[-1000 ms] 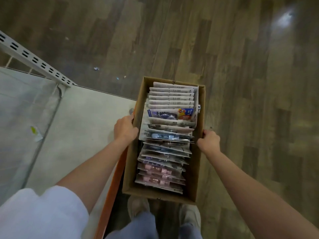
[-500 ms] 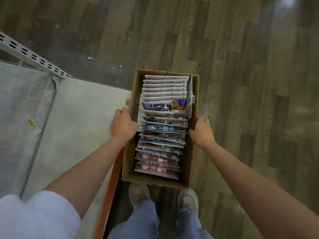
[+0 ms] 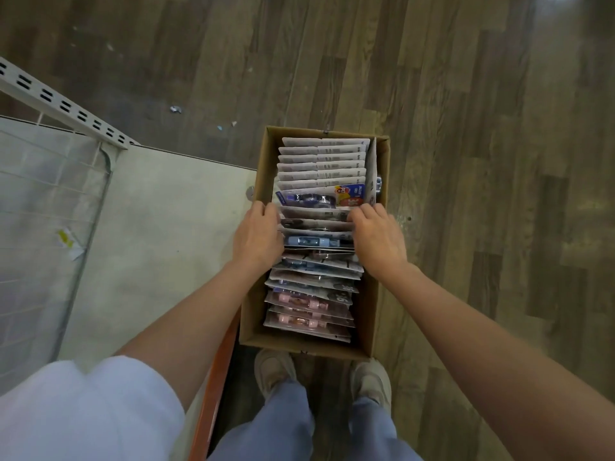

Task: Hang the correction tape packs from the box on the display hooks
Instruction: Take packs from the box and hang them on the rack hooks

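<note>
An open cardboard box stands on the wooden floor against a shelf base, in front of my feet. It is packed with a row of correction tape packs: white card backs at the far end, blue ones in the middle, pink ones nearest me. Both my hands are inside the box over the middle of the row. My left hand curls its fingers over the left edges of the packs. My right hand curls over their right edges. No display hooks are in view.
A pale shelf base with an orange front edge lies to the left, beside a perforated white upright and wire mesh. My shoes stand just behind the box. Small bits of litter lie on the floor.
Both hands left the box's outer sides and moved inward onto the packs. The box sits lower and closer to my feet than a second ago.
</note>
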The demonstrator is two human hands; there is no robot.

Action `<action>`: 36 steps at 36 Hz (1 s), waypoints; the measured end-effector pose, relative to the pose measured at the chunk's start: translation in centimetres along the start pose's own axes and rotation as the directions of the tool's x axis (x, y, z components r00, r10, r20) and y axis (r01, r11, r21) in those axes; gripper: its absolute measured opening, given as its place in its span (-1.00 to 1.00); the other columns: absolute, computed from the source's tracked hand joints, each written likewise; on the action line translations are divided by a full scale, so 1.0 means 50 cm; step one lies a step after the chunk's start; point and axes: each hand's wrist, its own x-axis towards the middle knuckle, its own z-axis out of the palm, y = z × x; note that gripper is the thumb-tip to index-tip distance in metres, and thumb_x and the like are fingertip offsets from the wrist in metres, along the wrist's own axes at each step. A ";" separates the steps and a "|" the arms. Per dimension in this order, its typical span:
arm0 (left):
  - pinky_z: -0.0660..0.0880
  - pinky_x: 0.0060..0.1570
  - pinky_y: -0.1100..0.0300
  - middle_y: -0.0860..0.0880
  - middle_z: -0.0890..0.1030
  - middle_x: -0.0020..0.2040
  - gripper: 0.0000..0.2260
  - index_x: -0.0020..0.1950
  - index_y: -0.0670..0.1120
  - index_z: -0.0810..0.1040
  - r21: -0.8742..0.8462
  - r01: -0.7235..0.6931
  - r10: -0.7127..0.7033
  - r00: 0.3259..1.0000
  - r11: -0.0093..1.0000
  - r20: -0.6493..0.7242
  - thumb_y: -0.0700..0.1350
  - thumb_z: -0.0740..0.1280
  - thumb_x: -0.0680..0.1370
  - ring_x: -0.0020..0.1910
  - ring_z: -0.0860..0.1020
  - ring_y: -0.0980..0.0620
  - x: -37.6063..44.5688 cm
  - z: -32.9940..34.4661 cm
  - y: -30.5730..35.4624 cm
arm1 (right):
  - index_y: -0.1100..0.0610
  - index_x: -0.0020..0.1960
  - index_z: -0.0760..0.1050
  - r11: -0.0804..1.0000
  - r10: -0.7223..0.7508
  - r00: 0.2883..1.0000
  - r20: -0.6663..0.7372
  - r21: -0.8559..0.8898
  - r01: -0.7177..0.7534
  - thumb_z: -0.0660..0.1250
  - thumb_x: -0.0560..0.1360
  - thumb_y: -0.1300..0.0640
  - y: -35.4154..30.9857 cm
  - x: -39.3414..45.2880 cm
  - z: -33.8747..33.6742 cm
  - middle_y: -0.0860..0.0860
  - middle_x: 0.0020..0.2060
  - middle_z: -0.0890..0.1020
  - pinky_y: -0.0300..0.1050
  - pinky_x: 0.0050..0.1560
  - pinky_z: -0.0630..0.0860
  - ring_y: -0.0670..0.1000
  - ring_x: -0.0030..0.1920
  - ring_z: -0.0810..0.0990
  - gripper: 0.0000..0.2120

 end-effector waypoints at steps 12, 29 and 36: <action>0.41 0.03 0.20 -0.02 0.46 0.09 -0.76 0.20 -0.07 0.61 0.096 -0.103 0.107 0.994 0.990 -0.037 -0.05 0.31 0.58 0.08 0.41 0.01 0.001 0.010 0.010 | 0.07 0.22 0.50 0.994 0.099 0.993 0.062 -0.048 -0.096 0.20 0.60 0.19 -0.009 0.008 -0.003 0.02 0.13 0.52 -0.08 0.11 0.32 0.05 0.15 0.37 -0.76; 0.37 -0.41 0.46 0.03 0.49 0.00 -0.94 0.05 -0.05 0.36 -0.455 0.055 -0.069 0.997 0.889 -0.015 -0.10 0.22 0.63 -0.13 0.48 0.12 -0.189 -0.311 0.126 | 0.08 0.07 0.38 0.750 0.177 0.930 0.322 0.568 -0.339 0.08 0.65 0.14 -0.103 -0.130 -0.329 0.06 -0.07 0.54 -0.23 -0.38 0.37 -0.03 -0.21 0.50 -0.89; 0.37 -0.30 0.36 -0.08 0.55 0.03 -0.83 0.13 -0.21 0.48 -0.577 0.137 -0.218 0.973 0.805 -0.072 -0.14 0.26 0.61 -0.05 0.50 0.04 -0.296 -0.486 0.197 | 0.06 -0.07 0.41 0.617 0.143 0.916 0.375 0.690 -0.379 0.07 0.65 0.11 -0.158 -0.191 -0.542 0.08 -0.04 0.56 0.02 -0.07 0.49 0.08 -0.05 0.54 -0.81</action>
